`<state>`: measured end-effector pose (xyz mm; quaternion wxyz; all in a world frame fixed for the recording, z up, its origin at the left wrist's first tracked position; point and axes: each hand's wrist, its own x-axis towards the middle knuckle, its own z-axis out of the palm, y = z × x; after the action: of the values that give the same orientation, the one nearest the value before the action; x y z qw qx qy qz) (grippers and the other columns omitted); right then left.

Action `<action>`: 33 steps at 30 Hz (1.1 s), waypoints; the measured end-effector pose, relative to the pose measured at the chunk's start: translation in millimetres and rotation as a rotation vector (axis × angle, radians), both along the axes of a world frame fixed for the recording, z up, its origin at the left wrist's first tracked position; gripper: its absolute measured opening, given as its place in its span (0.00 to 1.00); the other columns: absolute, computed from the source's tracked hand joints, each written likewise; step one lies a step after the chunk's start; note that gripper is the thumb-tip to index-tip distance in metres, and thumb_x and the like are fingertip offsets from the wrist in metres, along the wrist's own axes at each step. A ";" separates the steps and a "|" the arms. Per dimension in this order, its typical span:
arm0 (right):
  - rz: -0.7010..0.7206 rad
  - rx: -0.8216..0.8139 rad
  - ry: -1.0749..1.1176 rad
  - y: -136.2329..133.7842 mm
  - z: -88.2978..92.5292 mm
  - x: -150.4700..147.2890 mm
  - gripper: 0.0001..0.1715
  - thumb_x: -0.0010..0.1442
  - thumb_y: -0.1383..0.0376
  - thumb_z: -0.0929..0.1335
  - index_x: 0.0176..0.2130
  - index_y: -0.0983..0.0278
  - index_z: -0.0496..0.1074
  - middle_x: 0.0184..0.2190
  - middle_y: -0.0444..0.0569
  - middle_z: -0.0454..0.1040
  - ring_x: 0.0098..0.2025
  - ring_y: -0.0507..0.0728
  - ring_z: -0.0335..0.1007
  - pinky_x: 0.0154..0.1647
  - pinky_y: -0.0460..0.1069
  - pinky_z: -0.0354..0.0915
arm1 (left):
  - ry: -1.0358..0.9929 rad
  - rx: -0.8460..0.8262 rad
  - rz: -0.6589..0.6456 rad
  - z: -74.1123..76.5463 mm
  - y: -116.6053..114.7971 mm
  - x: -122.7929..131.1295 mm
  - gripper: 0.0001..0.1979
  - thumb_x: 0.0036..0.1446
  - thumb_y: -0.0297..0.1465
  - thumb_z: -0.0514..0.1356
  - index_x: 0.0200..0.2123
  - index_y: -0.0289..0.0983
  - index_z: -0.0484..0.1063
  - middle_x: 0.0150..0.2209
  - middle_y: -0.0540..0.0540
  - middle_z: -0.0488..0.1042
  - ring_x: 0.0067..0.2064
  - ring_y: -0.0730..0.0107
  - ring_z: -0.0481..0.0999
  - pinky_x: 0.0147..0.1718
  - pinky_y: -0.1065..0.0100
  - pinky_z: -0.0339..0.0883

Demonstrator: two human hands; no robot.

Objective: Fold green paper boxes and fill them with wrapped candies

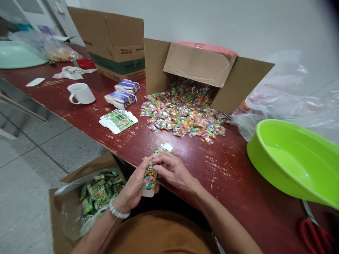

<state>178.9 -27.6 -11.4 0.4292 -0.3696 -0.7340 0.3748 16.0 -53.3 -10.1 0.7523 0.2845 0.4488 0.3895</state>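
Note:
My left hand, with a pale bead bracelet at the wrist, is closed round a small green printed candy box at the table's front edge. A white flap sticks out at the box's lower end. My right hand has its fingers bent over the upper part of the same box, hiding some of it. Just beyond the fingers shows a green printed piece with a white flap; I cannot tell whether it is part of this box. Ahead lies a heap of small clear candy packets, spilling from a tipped cardboard box.
Flat green cartons and purple-white carton bundles lie left of the packets, near a white mug. A lime-green basin and red-handled scissors are right. Below left, an open carton holds filled green boxes.

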 end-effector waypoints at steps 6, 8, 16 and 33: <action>-0.515 0.032 -0.733 76.9 -16.0 41.4 0.16 0.66 0.68 0.65 0.51 0.68 0.74 0.50 0.59 0.76 0.54 0.63 0.69 0.57 0.55 0.64 | -0.088 -0.028 -0.004 -0.8 -21.4 -18.5 0.21 0.57 0.39 0.68 0.51 0.39 0.71 0.43 0.41 0.79 0.43 0.63 0.78 0.42 0.66 0.72; -0.536 0.017 -0.792 93.8 -20.7 50.2 0.18 0.64 0.70 0.65 0.53 0.69 0.73 0.54 0.62 0.73 0.58 0.67 0.64 0.59 0.60 0.60 | -0.056 -0.058 -0.049 -8.9 -28.7 -33.5 0.20 0.55 0.37 0.69 0.48 0.38 0.72 0.43 0.42 0.78 0.42 0.63 0.77 0.42 0.66 0.71; -0.513 -0.052 -0.798 104.6 -26.5 53.9 0.25 0.61 0.77 0.60 0.55 0.69 0.71 0.52 0.67 0.72 0.53 0.68 0.66 0.54 0.61 0.62 | 0.391 0.043 -0.419 -48.6 -34.8 -124.5 0.27 0.41 0.38 0.75 0.46 0.39 0.76 0.37 0.48 0.75 0.38 0.62 0.74 0.36 0.68 0.66; -0.166 -0.343 0.355 -22.8 -3.4 -22.0 0.11 0.60 0.58 0.72 0.42 0.60 0.75 0.37 0.47 0.77 0.34 0.53 0.71 0.38 0.49 0.68 | 0.020 0.201 -0.315 -1.0 -16.8 -45.2 0.24 0.54 0.31 0.63 0.53 0.38 0.63 0.32 0.49 0.74 0.25 0.74 0.72 0.25 0.73 0.62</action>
<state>156.9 -50.4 -14.8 0.5115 -0.4243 -0.5403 0.5161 -29.2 -70.0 -11.1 0.7673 0.4289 0.3649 0.3069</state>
